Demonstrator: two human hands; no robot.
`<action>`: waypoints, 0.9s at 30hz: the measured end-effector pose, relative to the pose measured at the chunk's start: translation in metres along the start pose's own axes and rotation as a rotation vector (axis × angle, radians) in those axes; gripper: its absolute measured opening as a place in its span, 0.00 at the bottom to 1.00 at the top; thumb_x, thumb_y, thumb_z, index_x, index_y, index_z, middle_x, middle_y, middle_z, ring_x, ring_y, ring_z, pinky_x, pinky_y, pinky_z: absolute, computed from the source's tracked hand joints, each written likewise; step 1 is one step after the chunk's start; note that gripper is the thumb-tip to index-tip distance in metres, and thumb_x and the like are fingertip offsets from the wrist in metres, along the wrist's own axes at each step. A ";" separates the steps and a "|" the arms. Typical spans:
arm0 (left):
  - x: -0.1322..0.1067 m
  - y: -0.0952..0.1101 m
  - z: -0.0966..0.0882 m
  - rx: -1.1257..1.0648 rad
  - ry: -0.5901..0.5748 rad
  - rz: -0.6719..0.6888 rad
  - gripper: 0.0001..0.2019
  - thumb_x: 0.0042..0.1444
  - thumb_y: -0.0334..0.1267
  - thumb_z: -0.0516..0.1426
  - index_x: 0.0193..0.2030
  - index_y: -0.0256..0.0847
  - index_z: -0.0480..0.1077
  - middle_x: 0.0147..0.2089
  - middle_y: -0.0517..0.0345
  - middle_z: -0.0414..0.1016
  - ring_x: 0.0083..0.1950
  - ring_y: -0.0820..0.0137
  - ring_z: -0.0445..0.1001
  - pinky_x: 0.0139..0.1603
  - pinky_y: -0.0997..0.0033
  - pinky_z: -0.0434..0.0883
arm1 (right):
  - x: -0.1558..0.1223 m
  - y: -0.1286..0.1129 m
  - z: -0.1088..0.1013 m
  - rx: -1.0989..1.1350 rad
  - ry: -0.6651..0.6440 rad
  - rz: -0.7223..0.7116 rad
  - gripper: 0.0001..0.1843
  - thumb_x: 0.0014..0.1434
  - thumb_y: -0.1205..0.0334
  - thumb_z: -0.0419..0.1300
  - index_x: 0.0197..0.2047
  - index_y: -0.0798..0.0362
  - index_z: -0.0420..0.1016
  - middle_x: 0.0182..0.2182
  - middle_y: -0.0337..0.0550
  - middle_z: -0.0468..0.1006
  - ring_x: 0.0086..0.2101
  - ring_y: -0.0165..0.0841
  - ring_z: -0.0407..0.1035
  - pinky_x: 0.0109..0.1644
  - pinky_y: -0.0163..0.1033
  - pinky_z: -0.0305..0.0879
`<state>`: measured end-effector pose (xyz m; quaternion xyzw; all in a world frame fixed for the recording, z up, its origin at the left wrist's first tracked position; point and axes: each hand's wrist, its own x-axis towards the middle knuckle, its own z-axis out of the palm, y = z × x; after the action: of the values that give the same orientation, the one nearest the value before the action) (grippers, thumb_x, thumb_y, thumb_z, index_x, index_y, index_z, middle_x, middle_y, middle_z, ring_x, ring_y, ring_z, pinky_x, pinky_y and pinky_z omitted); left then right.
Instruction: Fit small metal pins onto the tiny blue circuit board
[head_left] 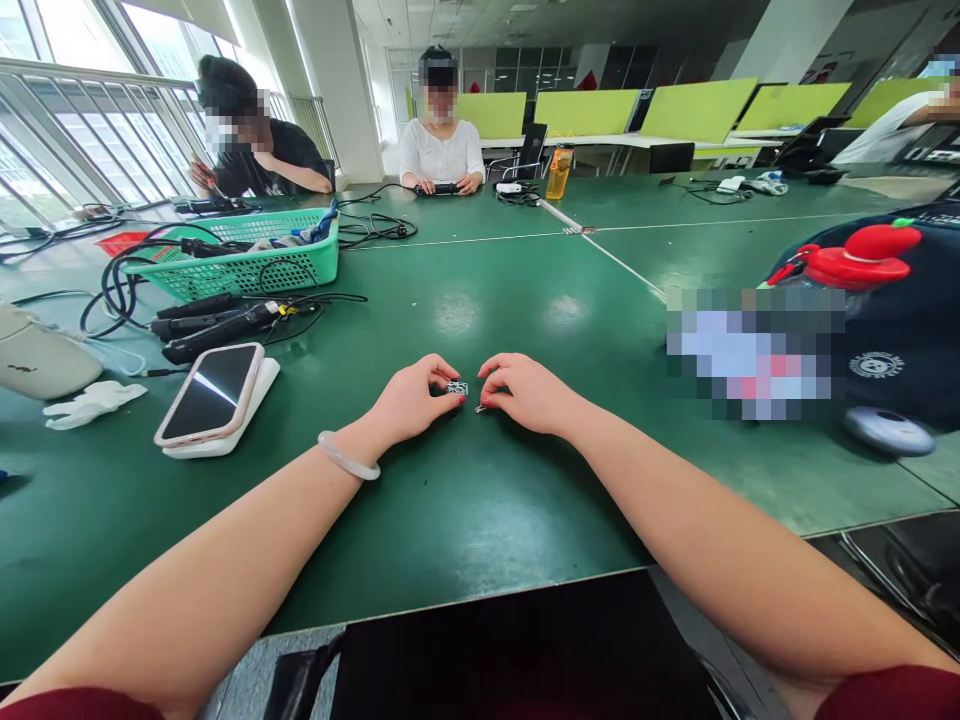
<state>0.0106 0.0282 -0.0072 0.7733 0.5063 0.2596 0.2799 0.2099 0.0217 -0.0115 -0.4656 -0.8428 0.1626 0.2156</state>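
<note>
Low over the green table, my left hand (418, 398) pinches a small, flat piece with a dark blue-and-white pattern (457, 388) between thumb and fingers. Its kind is too small to make out. Just to its right, my right hand (525, 392) has its fingertips closed on a tiny shiny metal piece (481, 408), mostly hidden by the fingers. A narrow gap separates the two hands, and the two pieces do not touch. A pale bangle (349, 457) circles my left wrist.
Left of my hands lie a phone (217, 393) on a white box, black cables and handles (217, 325), and a green basket (247, 265). To the right are a dark bag (892, 340) and a rounded mouse-like object (889, 431). An orange bottle (559, 172) and two people are across the table.
</note>
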 end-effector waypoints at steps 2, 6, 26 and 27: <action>0.000 0.000 0.000 -0.001 -0.003 -0.006 0.12 0.47 0.42 0.60 0.38 0.42 0.67 0.34 0.59 0.75 0.38 0.68 0.73 0.41 0.67 0.68 | 0.000 0.001 0.000 -0.004 0.010 0.006 0.08 0.54 0.68 0.59 0.27 0.51 0.78 0.44 0.41 0.73 0.45 0.35 0.65 0.52 0.43 0.61; 0.000 0.000 0.001 -0.002 -0.011 -0.007 0.13 0.46 0.43 0.60 0.38 0.42 0.67 0.34 0.59 0.75 0.38 0.68 0.73 0.41 0.67 0.68 | 0.000 0.001 -0.001 -0.007 0.022 0.019 0.09 0.55 0.68 0.58 0.26 0.51 0.78 0.44 0.42 0.73 0.44 0.35 0.66 0.52 0.42 0.62; 0.001 -0.002 0.001 0.000 -0.032 -0.019 0.14 0.46 0.45 0.60 0.38 0.43 0.67 0.34 0.59 0.75 0.37 0.68 0.73 0.40 0.67 0.68 | -0.002 0.005 -0.003 -0.035 -0.025 0.049 0.04 0.52 0.67 0.62 0.27 0.52 0.75 0.46 0.41 0.71 0.46 0.36 0.64 0.52 0.44 0.62; 0.001 -0.002 0.001 0.000 -0.031 -0.021 0.14 0.46 0.45 0.60 0.38 0.43 0.67 0.34 0.59 0.75 0.37 0.68 0.73 0.40 0.67 0.68 | -0.001 0.006 -0.001 -0.043 -0.026 0.041 0.04 0.53 0.67 0.61 0.27 0.52 0.74 0.46 0.42 0.72 0.46 0.36 0.64 0.52 0.44 0.62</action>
<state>0.0104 0.0292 -0.0089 0.7720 0.5098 0.2447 0.2902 0.2155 0.0238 -0.0134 -0.4854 -0.8390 0.1547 0.1912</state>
